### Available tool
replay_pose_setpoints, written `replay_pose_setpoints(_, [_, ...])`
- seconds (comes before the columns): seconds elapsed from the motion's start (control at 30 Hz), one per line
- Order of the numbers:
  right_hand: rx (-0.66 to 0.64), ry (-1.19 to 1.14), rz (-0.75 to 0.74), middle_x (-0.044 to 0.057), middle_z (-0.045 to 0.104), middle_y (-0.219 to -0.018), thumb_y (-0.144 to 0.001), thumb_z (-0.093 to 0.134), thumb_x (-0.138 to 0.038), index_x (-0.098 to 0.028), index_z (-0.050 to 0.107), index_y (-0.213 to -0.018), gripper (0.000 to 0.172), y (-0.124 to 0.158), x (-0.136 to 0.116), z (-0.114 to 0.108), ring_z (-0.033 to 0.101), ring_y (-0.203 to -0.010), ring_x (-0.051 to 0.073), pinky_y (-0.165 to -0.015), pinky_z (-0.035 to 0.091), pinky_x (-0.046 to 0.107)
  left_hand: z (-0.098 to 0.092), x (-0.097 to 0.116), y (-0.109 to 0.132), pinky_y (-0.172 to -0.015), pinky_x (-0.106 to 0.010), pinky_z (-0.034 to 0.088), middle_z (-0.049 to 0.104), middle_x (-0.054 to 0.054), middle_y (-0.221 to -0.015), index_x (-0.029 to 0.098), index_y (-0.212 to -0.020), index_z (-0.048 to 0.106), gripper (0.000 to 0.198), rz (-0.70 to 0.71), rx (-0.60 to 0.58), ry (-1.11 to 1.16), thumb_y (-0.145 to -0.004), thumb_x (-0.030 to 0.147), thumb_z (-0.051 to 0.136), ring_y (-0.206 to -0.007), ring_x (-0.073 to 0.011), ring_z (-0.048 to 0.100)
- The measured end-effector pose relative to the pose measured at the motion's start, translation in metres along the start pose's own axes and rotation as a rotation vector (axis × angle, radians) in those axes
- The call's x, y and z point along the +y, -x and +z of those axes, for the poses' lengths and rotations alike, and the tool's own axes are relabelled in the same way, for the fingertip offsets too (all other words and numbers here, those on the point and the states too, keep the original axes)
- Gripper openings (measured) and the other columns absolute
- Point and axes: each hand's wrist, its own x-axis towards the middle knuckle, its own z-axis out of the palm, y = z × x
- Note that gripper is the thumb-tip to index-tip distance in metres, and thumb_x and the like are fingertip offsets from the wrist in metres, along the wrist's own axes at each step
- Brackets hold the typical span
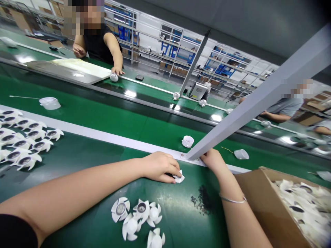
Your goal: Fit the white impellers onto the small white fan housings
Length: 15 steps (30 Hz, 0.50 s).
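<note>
My left hand (162, 167) is closed over a small white fan blade (180, 177) on the green tabletop, its fingers covering most of it. My right hand (214, 159) reaches past the foot of the slanted white post; its fingertips are hidden behind the post. Just beyond the post, near that hand, a round white housing (188, 141) rests on the green belt. In front of me lie several loose white fan blades (141, 207), some hub-up and some showing a dark ringed centre. A scattered pile of small black pieces (203, 200) is between my forearms.
A cardboard box (254, 187) of white fan blades stands at right. Rows of fan blades (23, 141) lie at left. More housings (50, 103) with wires sit on the belt. The slanted post (232, 113) crosses the right side. Across the belt, a co-worker's hand (117, 70) touches a white part.
</note>
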Motion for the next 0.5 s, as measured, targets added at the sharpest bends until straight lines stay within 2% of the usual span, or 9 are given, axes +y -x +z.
replay_pose_setpoints(0.13, [0.003, -0.007, 0.045, 0.008, 0.069, -0.069, -0.070, 0.066, -0.014, -0.018, 0.066, -0.068, 0.005, -0.004, 0.004, -0.002, 0.064, -0.067, 0.023, -0.057, 0.040, 0.030, -0.001, 0.001, -0.001, -0.080, -0.028, 0.050, 0.074, -0.002, -0.112, 0.030, -0.113, 0.072, 0.027, -0.006, 0.017, 0.017, -0.090, 0.041, 0.063, -0.094, -0.0170, 0.067])
replay_pose_setpoints(0.33, [-0.026, -0.146, 0.039, 0.003, 0.066, -0.066, -0.066, 0.070, -0.020, -0.019, 0.063, -0.071, 0.009, -0.007, 0.010, -0.005, 0.060, -0.062, 0.019, -0.059, 0.040, 0.029, -0.001, 0.001, -0.001, -0.081, -0.028, 0.050, 0.074, -0.002, -0.112, 0.030, -0.113, 0.073, 0.027, -0.023, 0.005, 0.026, -0.089, 0.039, 0.064, -0.094, -0.0176, 0.067])
replay_pose_setpoints(0.43, [0.002, -0.276, 0.032, 0.002, 0.066, -0.067, -0.068, 0.070, -0.029, -0.019, 0.061, -0.086, 0.022, -0.001, 0.015, -0.011, 0.061, -0.063, 0.019, -0.061, 0.042, 0.030, -0.001, 0.002, 0.000, -0.084, -0.028, 0.050, 0.073, -0.003, -0.115, 0.030, -0.121, 0.068, 0.034, -0.028, -0.007, 0.042, -0.089, 0.042, 0.064, -0.099, -0.0193, 0.067])
replay_pose_setpoints(0.5, [0.001, -0.400, 0.015, 0.003, 0.068, -0.073, -0.073, 0.066, -0.037, -0.019, 0.056, -0.101, 0.035, 0.005, 0.018, -0.021, 0.065, -0.069, 0.021, -0.065, 0.047, 0.032, -0.002, 0.002, 0.001, -0.088, -0.030, 0.050, 0.069, -0.005, -0.122, 0.030, -0.137, 0.056, 0.053, -0.044, -0.012, 0.063, -0.088, 0.047, 0.064, -0.108, -0.0217, 0.065])
